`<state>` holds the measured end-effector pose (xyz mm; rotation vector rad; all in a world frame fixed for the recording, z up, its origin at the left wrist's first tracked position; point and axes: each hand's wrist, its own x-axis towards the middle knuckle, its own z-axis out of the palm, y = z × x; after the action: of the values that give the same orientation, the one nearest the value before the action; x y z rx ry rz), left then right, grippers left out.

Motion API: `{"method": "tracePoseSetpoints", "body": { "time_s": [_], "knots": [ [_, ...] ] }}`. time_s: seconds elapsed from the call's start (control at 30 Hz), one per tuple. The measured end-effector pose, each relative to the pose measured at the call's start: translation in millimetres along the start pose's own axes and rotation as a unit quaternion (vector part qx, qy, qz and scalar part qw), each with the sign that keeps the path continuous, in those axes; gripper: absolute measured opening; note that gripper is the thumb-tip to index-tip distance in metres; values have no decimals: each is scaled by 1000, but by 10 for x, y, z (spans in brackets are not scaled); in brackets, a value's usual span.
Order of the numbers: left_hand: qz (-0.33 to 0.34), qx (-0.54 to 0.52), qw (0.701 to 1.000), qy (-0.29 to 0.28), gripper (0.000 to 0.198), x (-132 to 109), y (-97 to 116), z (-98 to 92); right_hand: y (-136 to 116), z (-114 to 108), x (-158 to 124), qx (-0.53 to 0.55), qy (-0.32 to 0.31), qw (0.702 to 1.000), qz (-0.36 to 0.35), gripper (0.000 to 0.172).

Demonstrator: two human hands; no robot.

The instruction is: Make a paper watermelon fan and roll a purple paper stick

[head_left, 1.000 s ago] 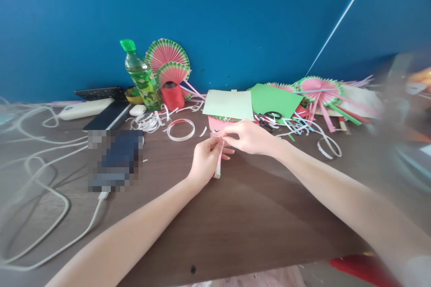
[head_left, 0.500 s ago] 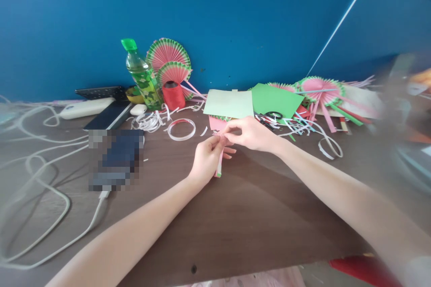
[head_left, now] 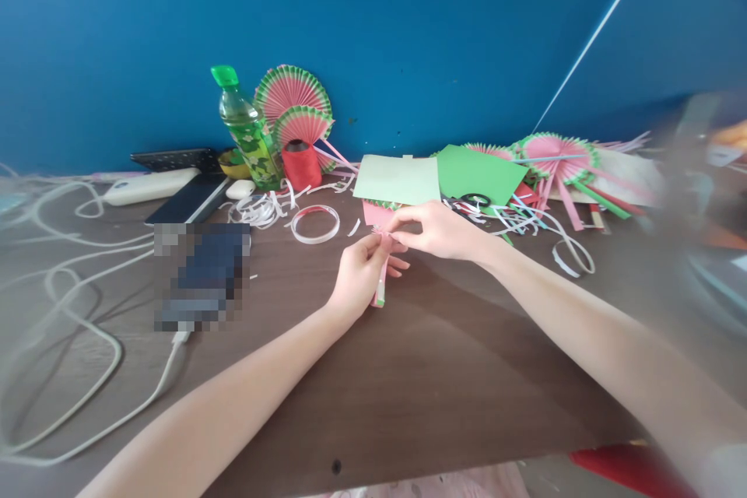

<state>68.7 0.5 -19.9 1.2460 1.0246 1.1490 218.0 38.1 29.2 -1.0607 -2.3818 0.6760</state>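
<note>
My left hand (head_left: 359,276) is closed around a folded pink paper strip with a green end (head_left: 381,289), holding it upright just above the brown table (head_left: 443,373). My right hand (head_left: 437,230) pinches the top end of the same folded strip with thumb and forefinger. The two hands touch at the strip's top. Just behind them lie a pink sheet (head_left: 373,213), a pale green sheet (head_left: 398,179) and a bright green sheet (head_left: 475,173).
A clear tape ring (head_left: 315,223) and white paper trimmings (head_left: 257,210) lie to the left. A green bottle (head_left: 245,128), red thread spool (head_left: 300,163) and finished watermelon paper fans (head_left: 292,97) stand at the blue wall. Scissors (head_left: 474,200) and more fans (head_left: 552,156) lie right. White cables (head_left: 70,280) and a blurred device (head_left: 201,274) are at left.
Both hands stay on the folded strip and have barely shifted. The view has drifted a little.
</note>
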Motion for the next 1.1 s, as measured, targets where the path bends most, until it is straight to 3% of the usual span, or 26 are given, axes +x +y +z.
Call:
{"method": "tracePoseSetpoints", "body": {
  "time_s": [0.4,0.67,0.83,0.93,1.1],
  "knots": [
    [-10,-15,1000,-26,27,22,-25,-21,82,81,36,42,81,996,20,13],
    [-31,-10,999,-21,32,13,33,-18,-4,58,27,37,110,993,2,13],
    [-32,-23,999,-31,22,5,48,-28,15,49,33,72,141,987,23,13],
    [-42,-37,998,-31,18,2,60,-25,86,15,61,172,176,968,53,13],
    [-51,-45,997,-21,18,11,55,-26,335,-158,112,227,329,907,133,9]
  ]
}}
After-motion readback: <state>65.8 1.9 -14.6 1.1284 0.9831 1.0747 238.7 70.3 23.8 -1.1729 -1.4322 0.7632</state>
